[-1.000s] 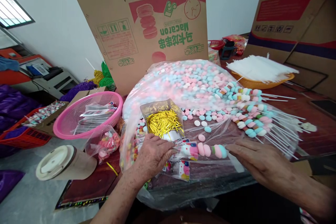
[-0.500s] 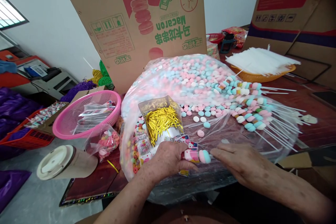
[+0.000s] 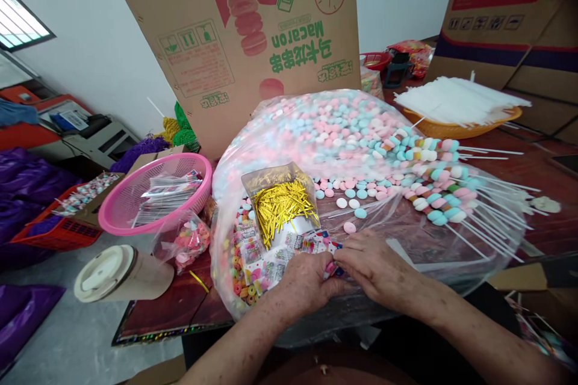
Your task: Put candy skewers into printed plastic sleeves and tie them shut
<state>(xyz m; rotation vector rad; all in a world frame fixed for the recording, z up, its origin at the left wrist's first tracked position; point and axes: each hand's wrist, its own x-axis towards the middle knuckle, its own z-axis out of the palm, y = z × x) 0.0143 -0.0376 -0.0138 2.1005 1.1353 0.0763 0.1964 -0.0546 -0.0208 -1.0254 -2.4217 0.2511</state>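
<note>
My left hand (image 3: 307,281) is closed around a candy skewer in a small printed wrapper (image 3: 332,268). Only a bit of pink shows between the fingers. At the same spot my right hand (image 3: 380,269) meets the left, its fingers bunched over the skewer's other end and hiding it. Just beyond the left hand lie printed wrappers (image 3: 271,266) and an open bag of gold twist ties (image 3: 283,207). Loose pastel candies (image 3: 360,213) are scattered on the clear plastic past the right hand. Finished-looking candy skewers (image 3: 442,207) with white sticks are piled to the right.
A large clear bag of pastel candies (image 3: 307,123) fills the back. Left stand a pink basket (image 3: 106,216) of flat packets and a lidded cup (image 3: 124,274). Behind rises a cardboard box (image 3: 198,72). White sticks fill an orange basket (image 3: 445,127) at right.
My right hand has moved left, closing in on my left hand. The pink and blue candy end that stuck out of the wrapper is now covered by fingers.
</note>
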